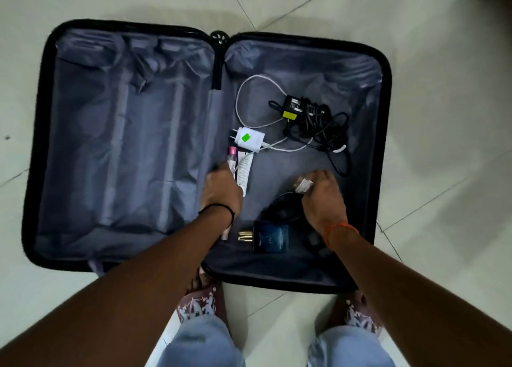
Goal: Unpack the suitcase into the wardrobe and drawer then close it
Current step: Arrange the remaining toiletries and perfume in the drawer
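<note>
Suitcase [41,150] lay open flat on the tiled floor [443,61], both halves up, hinge line running away from the person. Left half held nothing loose; all remaining items sat in the right half.

Tube [244,169] lay near the hinge, long axis running toward and away from the person, near end under the left hand [221,190]. Left hand's fingers were curled down onto the tube's near end together with a pink-capped stick [232,156] just beside it; the grip looked closed on them, though the fingertips were hidden. Right hand [322,193] pinched a small clear-and-white item [303,185], identity not clear, above a dark rounded object [285,208].

White charger [250,141] touched the far end of the tube, its cable [241,97] looping farther away. Black adapter [297,106] and its tangled cord [324,133] lay beyond the right hand. Blue perfume bottle [270,236] sat between the wrists, close to the near rim.

Judgement: left hand was nearer the tube; lifting straight up along the hinge side looked free. The white cable crossing the tube's far end could drag. Wardrobe and drawer not in view.
</note>
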